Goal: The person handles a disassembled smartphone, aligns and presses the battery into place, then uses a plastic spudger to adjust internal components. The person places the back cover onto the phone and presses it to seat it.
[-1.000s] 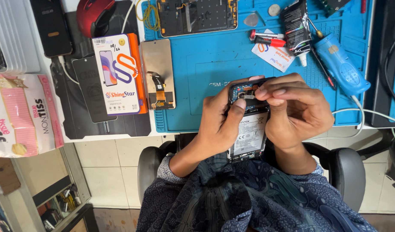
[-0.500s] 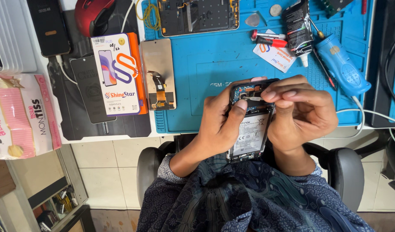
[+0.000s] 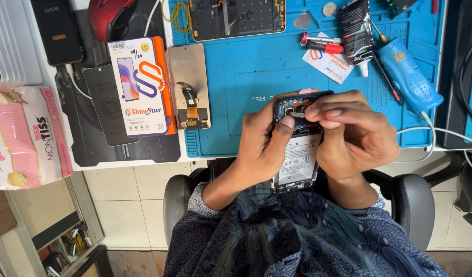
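An opened smartphone (image 3: 297, 154) with its back cover off shows a white-labelled battery and a blue circuit board at the top. My left hand (image 3: 261, 149) grips its left side, thumb resting by the board. My right hand (image 3: 354, 136) holds the right side, and its fingertips pinch a small part at the top of the board. The phone hangs over the near edge of a blue work mat (image 3: 256, 77), above my lap.
On the mat lie a detached screen panel (image 3: 189, 84), another opened phone frame (image 3: 236, 18), a blue electric tool (image 3: 408, 74), red-capped tubes (image 3: 320, 43) and a card. To the left are a boxed screen package (image 3: 141, 87), a black phone (image 3: 56, 31) and a tissue pack (image 3: 25, 136).
My right fingertips have shifted slightly over the top of the board. The phone and my left hand stay almost where they were.
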